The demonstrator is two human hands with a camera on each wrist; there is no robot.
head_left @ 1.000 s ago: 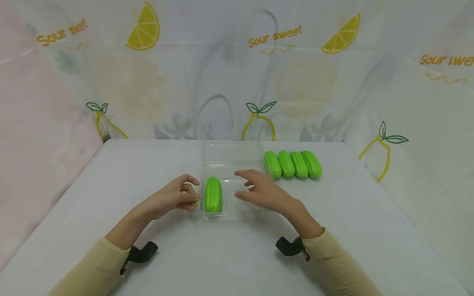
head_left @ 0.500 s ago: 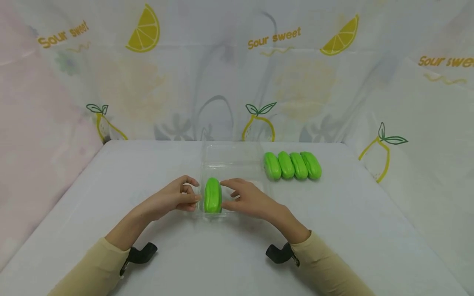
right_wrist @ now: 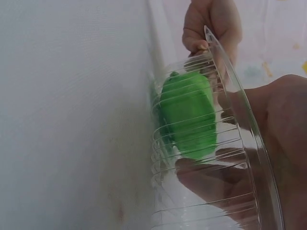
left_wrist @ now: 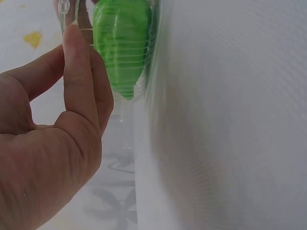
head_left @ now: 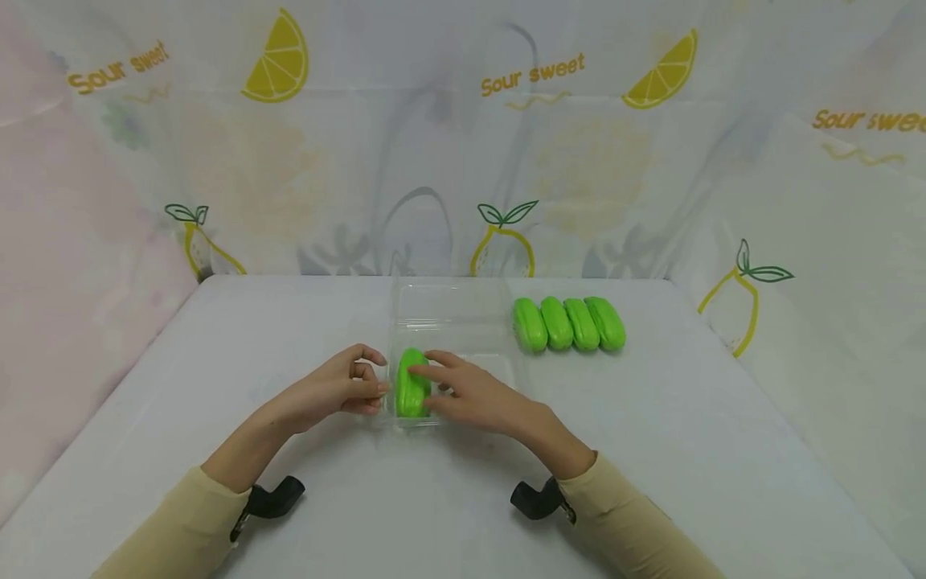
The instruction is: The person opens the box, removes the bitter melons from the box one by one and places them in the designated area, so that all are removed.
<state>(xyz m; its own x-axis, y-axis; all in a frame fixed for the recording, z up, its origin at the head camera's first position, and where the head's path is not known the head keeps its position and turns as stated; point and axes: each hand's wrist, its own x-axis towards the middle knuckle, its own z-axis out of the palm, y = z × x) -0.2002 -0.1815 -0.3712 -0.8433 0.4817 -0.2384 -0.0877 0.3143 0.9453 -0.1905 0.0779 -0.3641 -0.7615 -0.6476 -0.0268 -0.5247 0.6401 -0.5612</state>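
Observation:
A clear plastic clamshell box (head_left: 452, 302) lies opened on the table, its lid folded to the back. In its left end sits a bright green, oblong, ridged piece (head_left: 408, 396), shiny and lengthwise; its exact kind cannot be told. My left hand (head_left: 334, 390) pinches the box's left rim between thumb and fingers, seen closely in the left wrist view. My right hand (head_left: 481, 394) is inside the box, its loosely bent fingers touching the right side and top of the green piece (right_wrist: 189, 115). The ribbed clear wall partly covers those fingers in the right wrist view.
Several matching green pieces (head_left: 569, 324) lie side by side on the white table (head_left: 651, 450), right of the box's lid. A printed cloth backdrop (head_left: 463, 145) with lemons and lettering rises behind the table.
My right hand has moved left and slightly down, from above the box's middle onto the green piece. The left hand has stayed at the left rim.

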